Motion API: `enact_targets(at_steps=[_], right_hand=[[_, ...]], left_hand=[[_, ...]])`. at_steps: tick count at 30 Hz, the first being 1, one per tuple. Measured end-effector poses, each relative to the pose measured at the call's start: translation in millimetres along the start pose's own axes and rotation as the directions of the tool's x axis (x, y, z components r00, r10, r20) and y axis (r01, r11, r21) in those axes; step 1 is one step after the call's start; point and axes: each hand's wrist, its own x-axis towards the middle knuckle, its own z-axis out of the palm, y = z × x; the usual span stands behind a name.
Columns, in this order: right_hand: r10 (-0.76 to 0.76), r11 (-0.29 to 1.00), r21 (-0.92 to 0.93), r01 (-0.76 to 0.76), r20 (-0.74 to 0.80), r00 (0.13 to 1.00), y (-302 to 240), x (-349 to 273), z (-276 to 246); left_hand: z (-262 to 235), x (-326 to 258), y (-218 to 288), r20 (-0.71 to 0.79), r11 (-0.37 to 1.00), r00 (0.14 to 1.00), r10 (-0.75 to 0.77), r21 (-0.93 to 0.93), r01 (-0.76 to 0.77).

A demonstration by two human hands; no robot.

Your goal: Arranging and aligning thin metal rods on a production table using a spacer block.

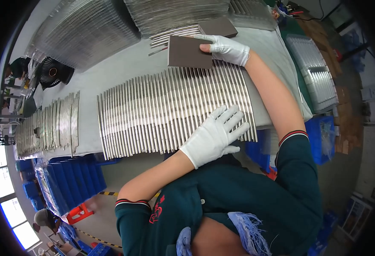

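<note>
The dark brown rectangular block [189, 52] is clamped in the gloved right hand [230, 49] by the far ends of the metal rods [153, 111]. The gloved left hand [214, 136] spreads palm-down over their near ends; light, even pressure should keep them aligned.

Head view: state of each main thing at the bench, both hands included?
Left hand, open, fingers spread over the metal rods.
Right hand, closed on the brown block.
Brown block, gripped at its right end.
Second brown block, lying flat, not held.
Metal rods, laid side by side.
Fan, spinning or still, cannot tell.
</note>
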Motion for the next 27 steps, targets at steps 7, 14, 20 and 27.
enact_targets(at_steps=[7,14,20,27], right_hand=[[-0.004,0.999,0.049,-0.005,0.175,0.984,5.5,34.6,16.0],[0.051,0.999,-0.002,-0.051,0.12,0.991,-1.3,31.9,21.4],[-0.02,0.996,-0.084,0.026,0.072,0.997,-6.9,14.1,21.0],[-0.061,0.982,-0.184,0.049,-0.062,0.996,-9.6,2.2,29.1]], left_hand=[[-18.8,-43.5,-7.3,0.014,0.973,0.979,-0.203,0.112,0.201],[-16.9,-45.5,-9.2,-0.017,0.972,0.977,-0.211,0.1,0.212],[-10.5,-39.2,-1.7,-0.043,0.957,0.966,-0.256,0.132,0.26],[-4.1,-39.2,3.2,-0.1,0.953,0.958,-0.271,0.115,0.281]])
